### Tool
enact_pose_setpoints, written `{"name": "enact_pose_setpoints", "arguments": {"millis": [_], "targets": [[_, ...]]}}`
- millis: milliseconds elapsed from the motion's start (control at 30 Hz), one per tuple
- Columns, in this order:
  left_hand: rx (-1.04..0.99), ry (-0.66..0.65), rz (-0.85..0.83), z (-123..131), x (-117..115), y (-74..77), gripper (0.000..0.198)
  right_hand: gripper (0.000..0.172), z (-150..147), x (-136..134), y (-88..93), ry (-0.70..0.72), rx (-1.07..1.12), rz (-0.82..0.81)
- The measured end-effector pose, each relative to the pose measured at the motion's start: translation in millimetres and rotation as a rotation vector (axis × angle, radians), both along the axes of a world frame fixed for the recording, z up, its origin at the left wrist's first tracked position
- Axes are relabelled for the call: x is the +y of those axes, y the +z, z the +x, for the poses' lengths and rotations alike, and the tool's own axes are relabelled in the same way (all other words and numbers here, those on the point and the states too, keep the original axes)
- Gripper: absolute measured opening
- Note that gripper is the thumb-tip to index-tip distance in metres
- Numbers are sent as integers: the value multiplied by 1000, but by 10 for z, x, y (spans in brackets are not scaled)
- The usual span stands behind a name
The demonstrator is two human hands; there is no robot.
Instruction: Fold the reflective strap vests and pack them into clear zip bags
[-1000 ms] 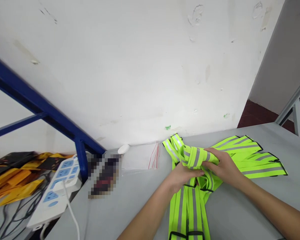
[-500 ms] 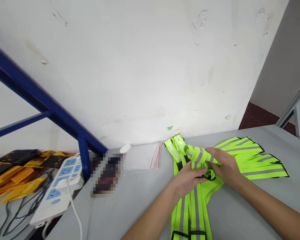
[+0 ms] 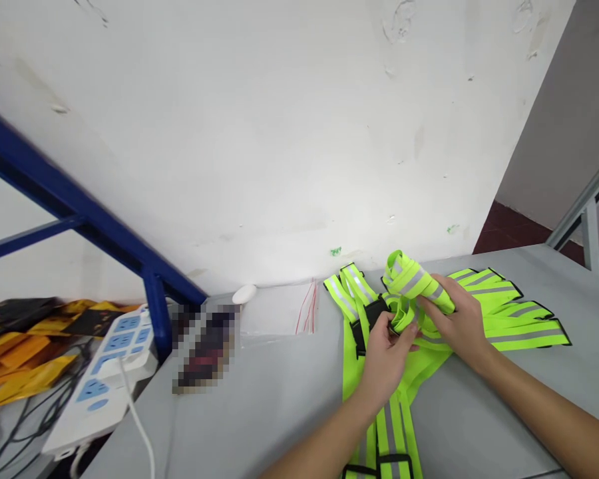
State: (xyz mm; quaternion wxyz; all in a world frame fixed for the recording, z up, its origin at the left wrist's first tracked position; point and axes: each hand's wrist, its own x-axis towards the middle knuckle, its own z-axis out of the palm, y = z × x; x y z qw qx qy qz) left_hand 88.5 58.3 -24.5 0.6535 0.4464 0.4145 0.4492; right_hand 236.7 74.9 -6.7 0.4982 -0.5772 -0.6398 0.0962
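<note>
Rolled green strap (image 3: 410, 279) right of frame center, raised above gray table (image 3: 269, 392). Right hand (image 3: 456, 316) gripping roll; left hand (image 3: 387, 352) pinching looser coil (image 3: 402, 313) just below. Spread green straps (image 3: 524, 337) crowd space beneath — black buckle (image 3: 374, 310) beside left fingertips. Plastic bags (image 3: 274, 309), white oval object (image 3: 244, 294) center-left. Far left — power strip (image 3: 87, 419), yellow packets (image 3: 24, 359), blue beam (image 3: 104, 233).

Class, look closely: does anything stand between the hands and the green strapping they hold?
Nothing visible does. The right hand grips the rolled strap directly; the left hand pinches loops just below it. Other green straps lie on the table, beneath and to the right, not between.
</note>
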Motion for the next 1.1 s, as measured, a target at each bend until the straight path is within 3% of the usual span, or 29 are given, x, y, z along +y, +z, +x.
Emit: {"name": "enact_pose_setpoints", "arguments": {"millis": [167,300,400,600,733,833,933,1100], "targets": [[22,6,-44,-56,29,47,40,39,89,-1,204,-16,503,-234],[11,123,-90,-53,44,95,42,43,154,12,256,163,835,-365],[63,129,-14,-68,32,65,38,46,198,40,229,272,970,-389],[342,110,318,-134,-33,-92,32,54,293,79,183,336,994,-399],[478,-39,359,-134,-12,-18,23,53,306,74,182,350,1008,-394],[506,-100,416,-130,21,78,33,53,297,70,180,351,1037,-386],[519,-121,450,-148,46,133,46,50,285,64,176,334,1049,-413],[487,-89,454,-194,64,121,47,51,284,55,174,321,1010,-462]]}}
